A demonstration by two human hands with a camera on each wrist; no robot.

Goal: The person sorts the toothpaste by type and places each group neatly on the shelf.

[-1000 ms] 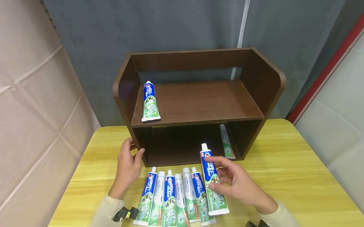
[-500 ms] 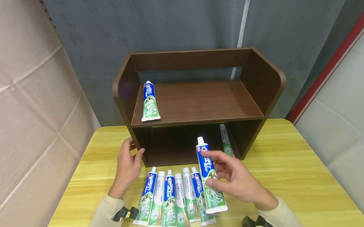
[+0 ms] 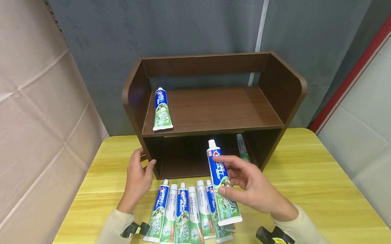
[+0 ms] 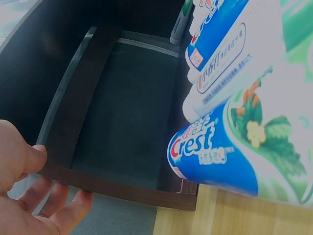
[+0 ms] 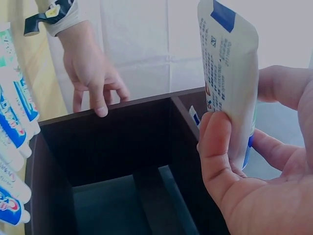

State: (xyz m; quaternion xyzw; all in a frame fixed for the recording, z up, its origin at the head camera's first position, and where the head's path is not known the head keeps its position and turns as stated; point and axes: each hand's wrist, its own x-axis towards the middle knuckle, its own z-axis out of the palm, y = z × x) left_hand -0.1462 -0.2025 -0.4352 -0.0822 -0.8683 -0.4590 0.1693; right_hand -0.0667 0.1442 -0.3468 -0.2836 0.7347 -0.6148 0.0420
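Note:
My right hand (image 3: 252, 187) holds a blue-and-green Crest toothpaste tube (image 3: 225, 205), thumb on one side and fingers on the other. The cap points up and away, in front of the dark lower compartment. In the right wrist view, the back of this toothpaste tube (image 5: 237, 83) shows white with print. My left hand (image 3: 139, 176) grips the left side panel of a dark brown two-tier shelf (image 3: 211, 106). Its thumb (image 4: 39, 157) lies on the inner side, its fingers outside. Several toothpaste tubes (image 3: 181, 215) lie fanned on the table, caps toward the shelf.
One Crest tube (image 3: 162, 112) lies at the left end of the upper tier. A whiter tube (image 3: 242, 147) lies at the right of the lower compartment, partly behind my right hand. A grey curtain (image 3: 190, 22) hangs behind the yellow wooden table (image 3: 304, 168).
My right hand has moved the held toothpaste tube up and slightly left, toward the lower compartment. The left hand keeps its grip on the side panel, and the tubes in the row lie as before.

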